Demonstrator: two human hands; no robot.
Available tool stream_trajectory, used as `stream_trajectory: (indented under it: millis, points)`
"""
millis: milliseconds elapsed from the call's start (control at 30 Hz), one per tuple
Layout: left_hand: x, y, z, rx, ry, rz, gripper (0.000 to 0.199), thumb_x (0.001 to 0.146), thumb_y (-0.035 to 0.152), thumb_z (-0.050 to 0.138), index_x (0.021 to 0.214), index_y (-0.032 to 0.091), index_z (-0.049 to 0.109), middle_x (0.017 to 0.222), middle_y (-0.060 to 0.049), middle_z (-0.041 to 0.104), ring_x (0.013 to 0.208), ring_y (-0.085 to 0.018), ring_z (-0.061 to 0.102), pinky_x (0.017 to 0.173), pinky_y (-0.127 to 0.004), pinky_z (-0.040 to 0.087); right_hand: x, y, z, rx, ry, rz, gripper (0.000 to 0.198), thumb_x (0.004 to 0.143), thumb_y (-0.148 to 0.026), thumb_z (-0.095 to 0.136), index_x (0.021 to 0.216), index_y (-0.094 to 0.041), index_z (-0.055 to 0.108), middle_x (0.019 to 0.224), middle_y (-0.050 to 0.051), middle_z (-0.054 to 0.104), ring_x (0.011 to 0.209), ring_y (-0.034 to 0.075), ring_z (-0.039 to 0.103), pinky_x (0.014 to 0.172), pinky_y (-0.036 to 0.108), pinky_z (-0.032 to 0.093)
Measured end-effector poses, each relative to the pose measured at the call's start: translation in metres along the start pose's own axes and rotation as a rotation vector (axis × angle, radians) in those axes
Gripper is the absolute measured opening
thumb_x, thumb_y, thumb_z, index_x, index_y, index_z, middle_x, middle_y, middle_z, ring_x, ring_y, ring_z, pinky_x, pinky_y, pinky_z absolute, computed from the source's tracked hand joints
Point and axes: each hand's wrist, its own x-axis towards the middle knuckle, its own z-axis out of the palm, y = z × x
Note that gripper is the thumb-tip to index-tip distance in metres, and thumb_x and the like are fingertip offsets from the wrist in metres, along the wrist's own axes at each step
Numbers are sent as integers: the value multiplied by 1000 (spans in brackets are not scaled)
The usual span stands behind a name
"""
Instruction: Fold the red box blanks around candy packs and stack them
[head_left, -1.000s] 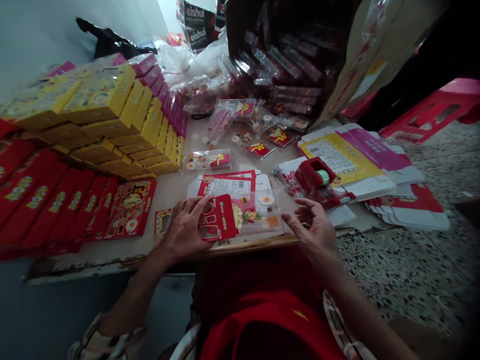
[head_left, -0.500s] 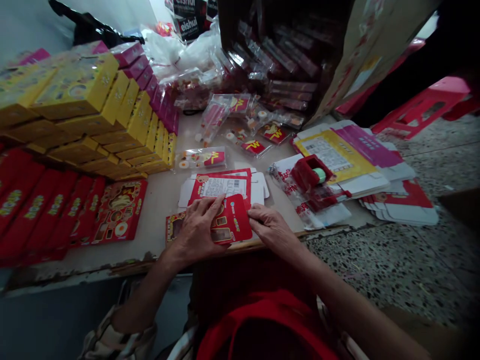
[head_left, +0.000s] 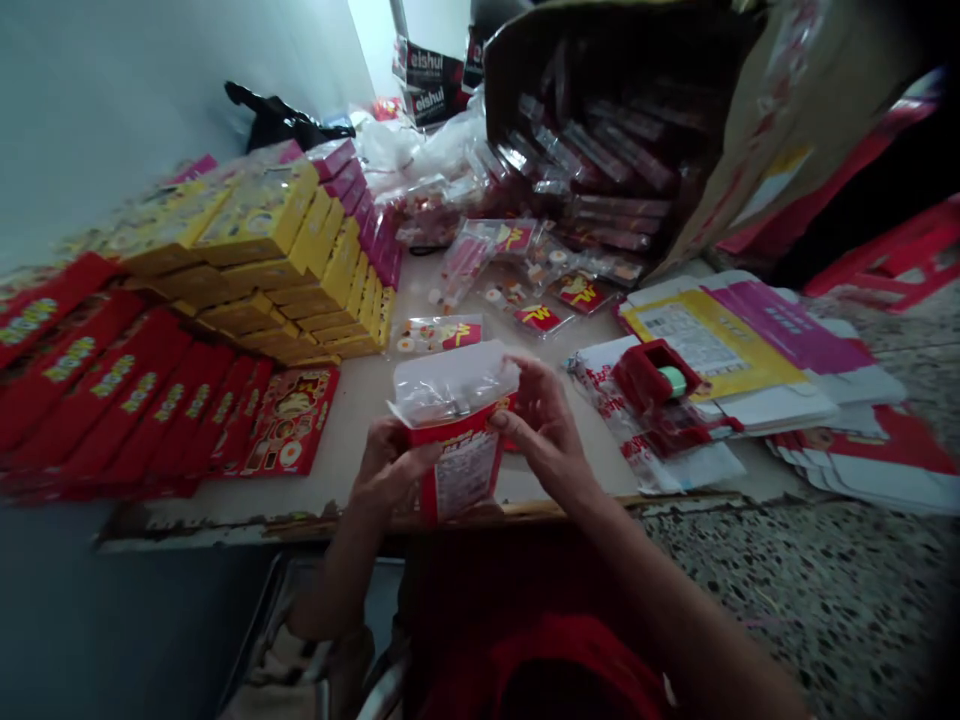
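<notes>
The left hand (head_left: 386,468) is gripping the box (head_left: 463,478) by its left side, thumb lying across the printed front, while the right hand (head_left: 546,425) is holding its upper right corner between the fingers. The box is standing tilted at the front edge of the counter (head_left: 609,462), its white flap (head_left: 429,376) showing. Packets (head_left: 541,318) are lying beyond it; a tape dispenser (head_left: 646,372) is sitting to the right.

Your table (head_left: 277,497) carries stacked yellow cartons (head_left: 292,240) toward its left edge, a black plastic bag (head_left: 285,128) behind them. A cardboard box (head_left: 814,110) opens toward you near the far right corner; a red tape dispenser (head_left: 634,375) sits toward the right edge, a red plastic stool (head_left: 926,240) beyond.
</notes>
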Motion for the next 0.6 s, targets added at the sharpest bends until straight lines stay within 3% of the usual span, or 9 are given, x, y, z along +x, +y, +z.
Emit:
stream_trajectory:
  millis: [67, 133, 233, 400, 500, 600]
  points:
    - [0, -2, 24, -246, 155, -53, 47, 98, 53, 56, 134, 23, 62, 107, -10, 76, 100, -27, 75, 86, -41, 63, -4, 12, -1, 1, 4, 33, 59, 93, -38, 71, 143, -33, 41, 126, 7, 67, 104, 21, 69, 90, 37, 57]
    - [1, 0, 45, -410, 336, -75, 48, 97, 44, 63, 142, 28, 53, 115, -8, 74, 100, -22, 74, 83, -33, 61, -8, 21, 1, -42, 69, 21, 62, 96, -37, 67, 149, -35, 35, 127, 8, 67, 104, 21, 70, 89, 38, 58]
    - [-2, 6, 62, -369, 503, -34, 51, 96, 41, 67, 143, 33, 47, 124, -7, 69, 106, -20, 71, 86, -30, 59, -11, 27, 5, -129, 91, -43, 55, 99, -38, 62, 150, -33, 41, 140, 10, 62, 119, 24, 66, 97, 40, 57]
    - [-10, 2, 66, -167, 555, 33, 45, 104, 45, 49, 146, 32, 42, 141, -11, 57, 127, -26, 60, 103, -40, 53, -10, 31, 4, -302, 47, -143, 45, 102, -38, 55, 146, -32, 52, 149, 8, 57, 137, 27, 55, 112, 46, 47]
    - [-11, -5, 64, -15, 540, 104, 41, 105, 47, 43, 143, 33, 42, 139, -12, 54, 131, -27, 54, 107, -46, 49, -8, 34, 2, -378, 57, -220, 32, 101, -37, 55, 132, -31, 61, 132, 8, 65, 128, 28, 58, 109, 48, 47]
    - [-9, -5, 59, 130, 542, 232, 31, 104, 51, 40, 127, 31, 48, 119, -10, 58, 118, -27, 57, 100, -48, 51, -6, 31, 1, -358, 37, -300, 14, 101, -35, 52, 112, -31, 60, 106, 5, 66, 106, 26, 62, 95, 44, 51]
